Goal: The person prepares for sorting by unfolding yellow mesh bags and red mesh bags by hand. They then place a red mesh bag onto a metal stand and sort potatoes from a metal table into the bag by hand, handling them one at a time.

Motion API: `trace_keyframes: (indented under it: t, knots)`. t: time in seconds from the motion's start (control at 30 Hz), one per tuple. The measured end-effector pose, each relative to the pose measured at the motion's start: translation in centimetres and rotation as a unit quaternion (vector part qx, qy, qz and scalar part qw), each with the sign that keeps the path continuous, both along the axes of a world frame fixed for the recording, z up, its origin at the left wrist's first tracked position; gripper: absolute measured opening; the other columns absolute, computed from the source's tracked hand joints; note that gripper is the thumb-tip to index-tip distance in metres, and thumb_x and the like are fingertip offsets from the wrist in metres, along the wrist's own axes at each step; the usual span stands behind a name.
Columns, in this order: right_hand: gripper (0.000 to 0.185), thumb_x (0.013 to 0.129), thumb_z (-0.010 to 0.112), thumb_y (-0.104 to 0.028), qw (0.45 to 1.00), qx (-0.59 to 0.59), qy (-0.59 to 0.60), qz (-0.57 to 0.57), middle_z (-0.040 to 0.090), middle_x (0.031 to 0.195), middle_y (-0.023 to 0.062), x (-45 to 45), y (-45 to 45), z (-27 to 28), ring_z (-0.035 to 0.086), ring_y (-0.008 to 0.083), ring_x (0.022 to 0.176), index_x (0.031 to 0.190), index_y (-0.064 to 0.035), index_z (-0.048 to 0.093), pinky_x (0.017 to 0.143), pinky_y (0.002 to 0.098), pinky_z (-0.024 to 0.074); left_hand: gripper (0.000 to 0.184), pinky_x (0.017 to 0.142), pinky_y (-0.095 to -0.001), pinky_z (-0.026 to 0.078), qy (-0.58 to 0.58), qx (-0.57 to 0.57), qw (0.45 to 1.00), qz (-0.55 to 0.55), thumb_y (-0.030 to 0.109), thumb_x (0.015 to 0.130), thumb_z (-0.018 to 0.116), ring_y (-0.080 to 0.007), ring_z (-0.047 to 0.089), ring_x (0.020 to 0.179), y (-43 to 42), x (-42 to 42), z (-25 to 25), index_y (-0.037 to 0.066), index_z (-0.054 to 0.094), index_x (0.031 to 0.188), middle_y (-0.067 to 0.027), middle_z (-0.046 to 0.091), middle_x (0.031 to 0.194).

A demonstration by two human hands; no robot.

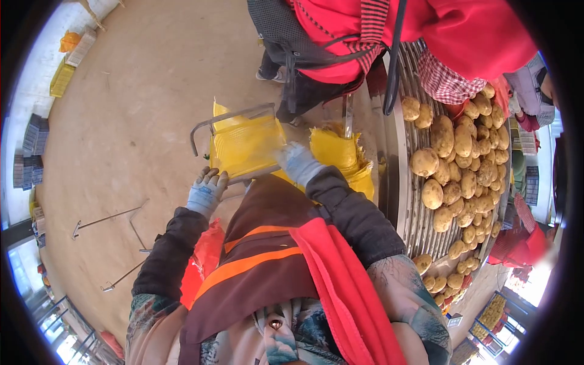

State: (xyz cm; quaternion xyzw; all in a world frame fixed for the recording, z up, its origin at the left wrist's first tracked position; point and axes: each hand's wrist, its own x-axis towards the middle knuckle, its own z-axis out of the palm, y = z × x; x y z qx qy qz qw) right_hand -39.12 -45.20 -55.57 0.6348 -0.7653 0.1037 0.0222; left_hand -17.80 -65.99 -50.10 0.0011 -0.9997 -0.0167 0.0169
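Sack [243, 143] was at frame centre, second sack [336, 153] just right of it. Potatoes [468, 182] lay on conveyor [417, 231] at right. Co-worker [340, 58] stood at upper centre. Rods [109, 218] lay on floor [170, 79], lower left.

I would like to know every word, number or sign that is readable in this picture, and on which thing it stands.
No text can be read.
Left glove: bluish marks, too blurred to read.
Right glove: bluish marks, also too blurred.
Yellow sack: no readable print.
Farther off: too small to tell.
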Motion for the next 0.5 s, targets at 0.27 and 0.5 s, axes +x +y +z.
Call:
trace_keyframes:
  t: [0.27,0.5]
  knots:
    - [0.013,0.08,0.048,-0.016,0.996,0.083,0.023,0.037,0.063,0.082,0.008,0.2,-0.4,3.8,0.061,0.0223,0.084,0.088,-0.0109,0.057,0.086,0.0354,0.0414,0.028,0.093,-0.0423,0.042,-0.027,-0.023,0.998,-0.042,0.02,0.077,0.058,-0.0275,0.057,0.101,-0.4,0.2,0.5,0.007,0.054,0.102,-0.0109,0.061,0.092]
    - [0.009,0.079,0.05,-0.018,0.995,0.08,0.047,0.035,0.063,0.078,0.0067,1.2,-0.2,3.1,0.061,0.022,0.081,0.081,-0.0125,0.056,0.081,0.0358,0.0424,0.024,0.091,-0.0416,0.043,-0.036,-0.018,0.999,-0.019,0.021,0.078,0.057,-0.0272,0.057,0.101,0.0,1.1,0.4,0.007,0.053,0.098,-0.0108,0.061,0.091]
